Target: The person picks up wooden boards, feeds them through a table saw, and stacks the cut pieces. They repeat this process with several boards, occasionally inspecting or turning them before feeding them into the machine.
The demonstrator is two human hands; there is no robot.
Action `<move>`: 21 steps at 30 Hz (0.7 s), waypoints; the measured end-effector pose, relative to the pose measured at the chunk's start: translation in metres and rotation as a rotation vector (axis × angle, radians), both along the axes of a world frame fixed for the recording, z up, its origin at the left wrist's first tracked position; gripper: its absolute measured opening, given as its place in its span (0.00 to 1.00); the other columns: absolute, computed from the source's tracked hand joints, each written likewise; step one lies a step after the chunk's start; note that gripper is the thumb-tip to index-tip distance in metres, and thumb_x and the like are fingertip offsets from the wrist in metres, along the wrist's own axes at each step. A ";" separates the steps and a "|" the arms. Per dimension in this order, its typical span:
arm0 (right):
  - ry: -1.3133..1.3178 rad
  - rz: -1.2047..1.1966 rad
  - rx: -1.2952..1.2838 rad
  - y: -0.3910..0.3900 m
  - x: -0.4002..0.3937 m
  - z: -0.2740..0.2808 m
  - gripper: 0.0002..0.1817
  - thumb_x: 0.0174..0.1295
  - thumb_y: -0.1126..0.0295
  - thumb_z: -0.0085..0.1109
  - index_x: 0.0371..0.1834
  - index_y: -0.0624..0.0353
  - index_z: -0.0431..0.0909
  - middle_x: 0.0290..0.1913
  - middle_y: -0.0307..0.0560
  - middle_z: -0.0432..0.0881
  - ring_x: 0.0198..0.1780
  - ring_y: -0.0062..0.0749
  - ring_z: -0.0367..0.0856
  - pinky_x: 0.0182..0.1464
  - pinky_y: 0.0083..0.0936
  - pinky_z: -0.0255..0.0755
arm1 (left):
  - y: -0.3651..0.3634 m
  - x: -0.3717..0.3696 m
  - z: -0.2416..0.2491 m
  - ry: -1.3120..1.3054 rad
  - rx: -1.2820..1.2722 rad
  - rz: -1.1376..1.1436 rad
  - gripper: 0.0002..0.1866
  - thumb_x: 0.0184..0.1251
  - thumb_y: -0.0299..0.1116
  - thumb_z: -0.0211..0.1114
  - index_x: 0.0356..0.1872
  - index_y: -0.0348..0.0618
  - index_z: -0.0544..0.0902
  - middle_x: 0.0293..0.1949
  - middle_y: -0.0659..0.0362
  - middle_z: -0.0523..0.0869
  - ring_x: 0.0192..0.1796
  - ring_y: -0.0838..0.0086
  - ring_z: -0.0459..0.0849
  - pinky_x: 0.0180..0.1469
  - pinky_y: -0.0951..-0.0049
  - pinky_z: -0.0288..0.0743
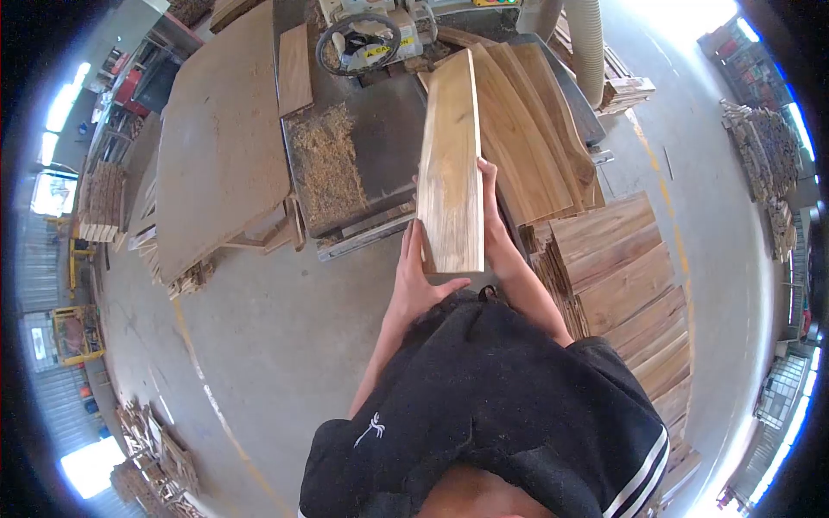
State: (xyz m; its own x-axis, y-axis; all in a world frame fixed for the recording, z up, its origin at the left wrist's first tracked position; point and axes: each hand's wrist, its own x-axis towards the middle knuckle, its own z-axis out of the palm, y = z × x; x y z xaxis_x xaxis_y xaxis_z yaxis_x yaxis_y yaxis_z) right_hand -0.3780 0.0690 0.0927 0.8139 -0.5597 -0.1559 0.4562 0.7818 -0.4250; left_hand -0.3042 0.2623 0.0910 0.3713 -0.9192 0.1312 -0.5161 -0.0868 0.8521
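Observation:
A long wooden board (451, 164) is held up in front of me, its near end close to my chest and its far end over the machine table. My left hand (414, 281) is at the near left corner, fingers along the board's left edge and thumb stretched by the near end. On the right edge, my right hand (489, 177) grips the board, with some fingers hidden beneath it. The board's face is pale and rough at the near end, smoother and yellower farther away. Behind it lies a machine table (389, 138) with wood shavings (328, 173).
A handwheel (357, 45) and a caution label stand at the machine's back. Wide planks (527, 129) lie right of the board. A large panel (226, 138) is on the left. Stacked boards (626, 268) stand at the right, below a ribbed hose (585, 52).

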 end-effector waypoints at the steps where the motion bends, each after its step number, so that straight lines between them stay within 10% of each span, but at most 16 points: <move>1: -0.109 0.066 -0.022 0.004 -0.001 -0.002 0.47 0.78 0.29 0.38 0.78 0.62 0.71 0.62 0.59 0.85 0.57 0.49 0.90 0.62 0.48 0.87 | 0.004 0.003 -0.003 -0.044 0.003 -0.009 0.74 0.45 0.52 0.94 0.87 0.27 0.54 0.84 0.31 0.61 0.88 0.40 0.58 0.85 0.46 0.60; 7: 0.143 -0.236 -0.355 0.037 0.004 -0.018 0.43 0.80 0.33 0.43 0.79 0.60 0.72 0.71 0.57 0.82 0.67 0.47 0.85 0.72 0.47 0.78 | 0.008 0.016 -0.002 -0.205 0.011 0.041 0.72 0.47 0.39 0.91 0.89 0.33 0.50 0.86 0.28 0.53 0.88 0.33 0.52 0.85 0.44 0.59; 13: 0.644 -0.081 -0.236 -0.025 0.002 -0.090 0.18 0.81 0.64 0.60 0.66 0.62 0.85 0.58 0.49 0.91 0.60 0.31 0.89 0.62 0.31 0.82 | 0.005 0.034 -0.038 -0.072 0.040 0.016 0.72 0.45 0.33 0.90 0.90 0.38 0.49 0.88 0.27 0.40 0.90 0.30 0.43 0.86 0.44 0.56; 16: 1.089 -0.343 -0.918 -0.005 -0.005 -0.062 0.21 0.79 0.61 0.61 0.64 0.68 0.83 0.62 0.61 0.89 0.63 0.42 0.89 0.63 0.41 0.82 | 0.001 0.038 -0.048 -0.179 0.047 -0.010 0.70 0.47 0.36 0.89 0.90 0.38 0.51 0.88 0.27 0.38 0.89 0.28 0.39 0.87 0.39 0.51; 21: 0.980 -0.330 -1.543 0.024 -0.011 -0.046 0.19 0.73 0.70 0.66 0.64 0.64 0.83 0.72 0.72 0.79 0.74 0.68 0.77 0.76 0.49 0.75 | -0.025 0.045 -0.103 -0.395 0.030 0.035 0.71 0.42 0.46 0.90 0.90 0.44 0.56 0.88 0.28 0.41 0.90 0.30 0.38 0.87 0.32 0.44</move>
